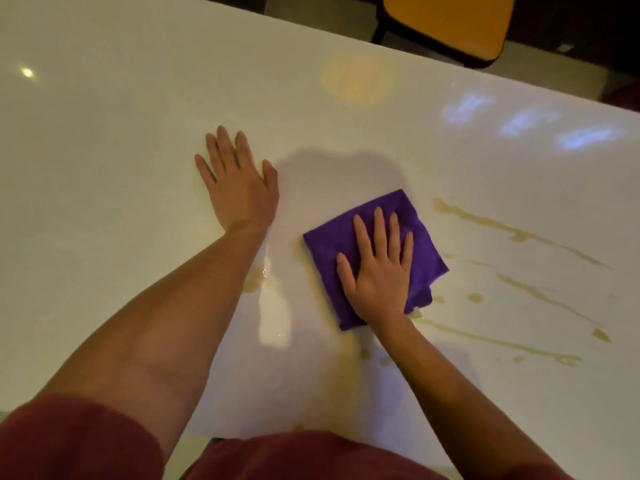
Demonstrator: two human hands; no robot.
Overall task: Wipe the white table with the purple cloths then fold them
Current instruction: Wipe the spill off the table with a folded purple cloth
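Hands flat on the white desk (104, 140), one purple cloth (332, 244) under my right.

My right hand (375, 268) lies spread wide on the folded cloth near the desk's middle, hiding much of it; my left hand (239, 178) rests open and empty beside it. Brownish streaks (519, 233) run toward the right edge. An orange chair (446, 22) is cut off beyond the far edge.

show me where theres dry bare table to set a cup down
Driest bare room: the white table left of and beyond the left hand, out to the far edge by the orange chair. Avoid the right side: brownish spill streaks run right of the purple cloth under the right hand. A wet patch lies between the arms.
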